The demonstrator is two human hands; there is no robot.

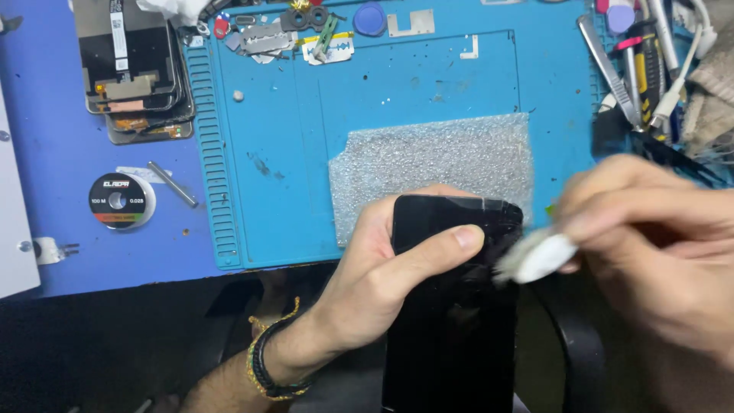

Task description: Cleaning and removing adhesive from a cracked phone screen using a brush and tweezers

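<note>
The left hand [375,283] grips a black phone [451,306] from its left edge: the thumb lies across the glass face and the remaining fingers wrap behind the body, so the fingers are clamped on the phone. The phone is held above the near edge of the blue work mat [306,153], in front of the surface, with its upper end overlapping a sheet of bubble wrap [436,160] that lies on the mat. Its long axis runs from near to far, almost straight away from the person, with the top end pointing toward the far side of the surface and tilted slightly right. The right hand [657,245] comes in from the right and is blurred; its fingers are pinched together on a white wad [539,258], apparently cloth or tissue, which touches the phone's upper right corner. The wad therefore lies just to the right of the phone's face, and the right hand is the nearer hand to that corner. The glass near the corner shows light smearing or cracking; which cannot be determined. Well apart on the left lie a stack of phone screens [134,69] and a spool of wire [121,201]; tweezers and tools [642,69] stand at the far right.
</note>
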